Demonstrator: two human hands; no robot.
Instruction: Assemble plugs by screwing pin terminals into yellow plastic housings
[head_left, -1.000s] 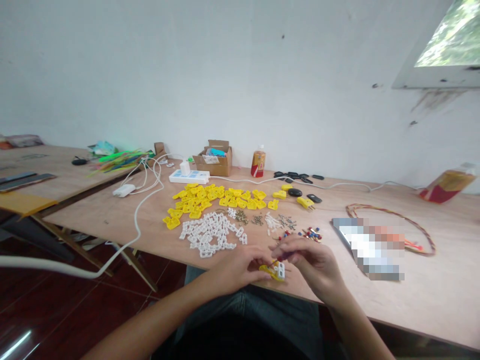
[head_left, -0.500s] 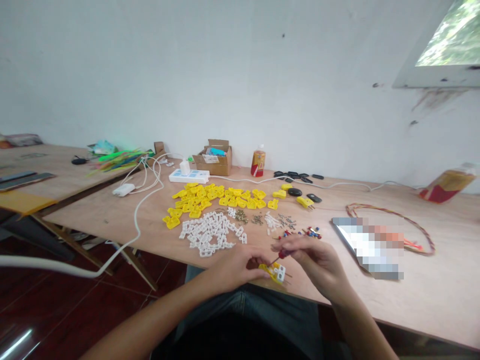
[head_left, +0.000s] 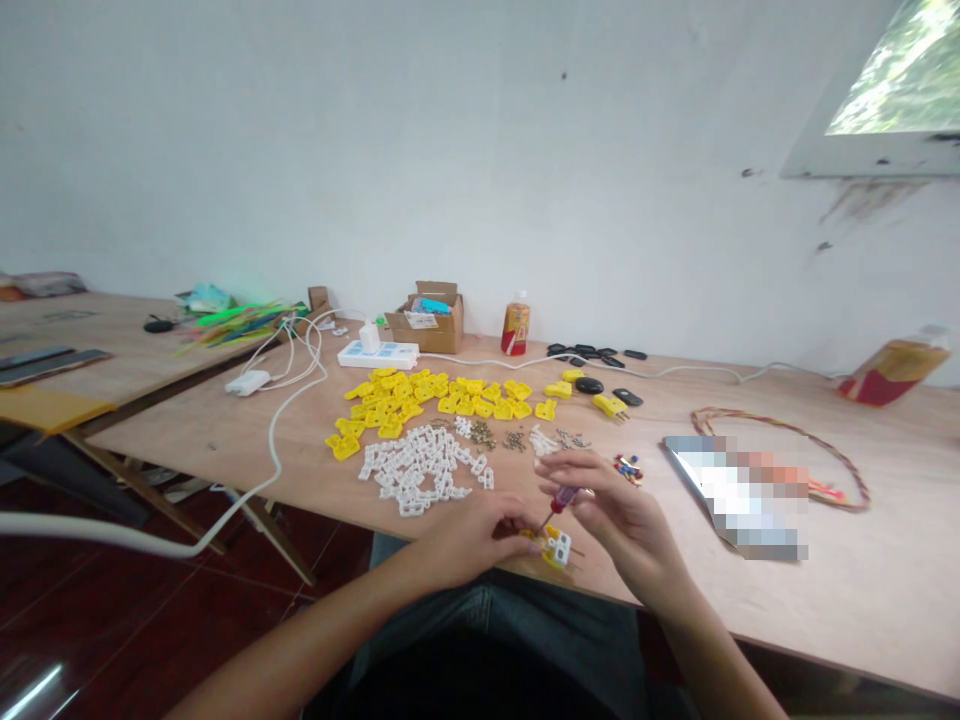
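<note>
My left hand (head_left: 491, 535) is closed on a yellow plug half (head_left: 553, 556) at the table's front edge. A white insert (head_left: 559, 546) sits in that half, and metal pins stick out to its right. My right hand (head_left: 611, 505) grips a screwdriver (head_left: 563, 498) by its red and clear handle. The shaft slants down to the left, its tip at the plug half beside my left fingers; exactly what the tip touches is too small to tell. Beyond my hands lie a heap of white plastic inserts (head_left: 416, 465) and a spread of yellow plug shells (head_left: 394, 395).
Small screws and metal parts (head_left: 515, 440) lie past my hands, with red and blue bits (head_left: 628, 468) to the right. A blurred-out flat object (head_left: 735, 500) and coiled wire (head_left: 847, 455) are further right. Behind stand a power strip (head_left: 379, 355), a carton (head_left: 427, 330) and a bottle (head_left: 516, 328).
My right hand has risen and its fingers have opened up somewhat around the screwdriver handle, which now stands more upright. My left hand and the plug half have hardly moved.
</note>
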